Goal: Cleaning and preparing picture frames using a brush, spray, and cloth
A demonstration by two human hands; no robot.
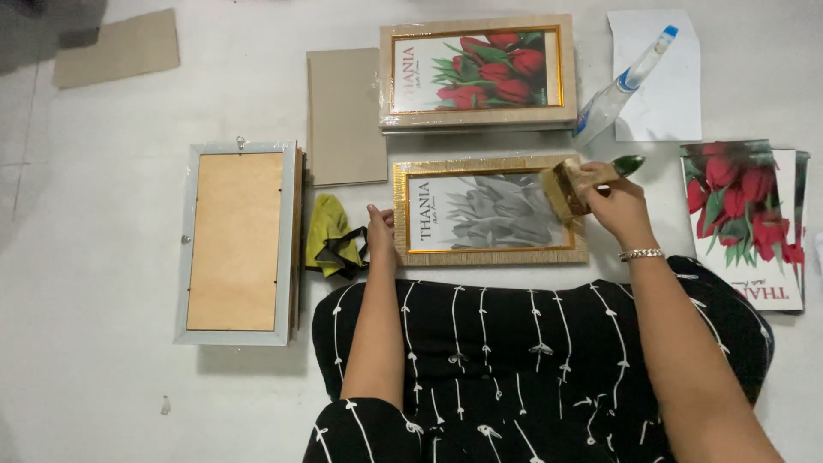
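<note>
So the gold-edged rectangular picture frame with the grey flower print (490, 211) lies flat on the white floor (103, 377), right in front of the knees, long axis running left to right, its print upright to the viewer. The left hand (380, 230) presses its left edge, fingers laid flat rather than wrapped around anything. The right hand (619, 206) has its grip closed on a wide flat paintbrush with a green handle (581, 182), bristles on the glass near the right edge. I'd go with light, even strokes along the length, keeping that frame pinned.
</note>
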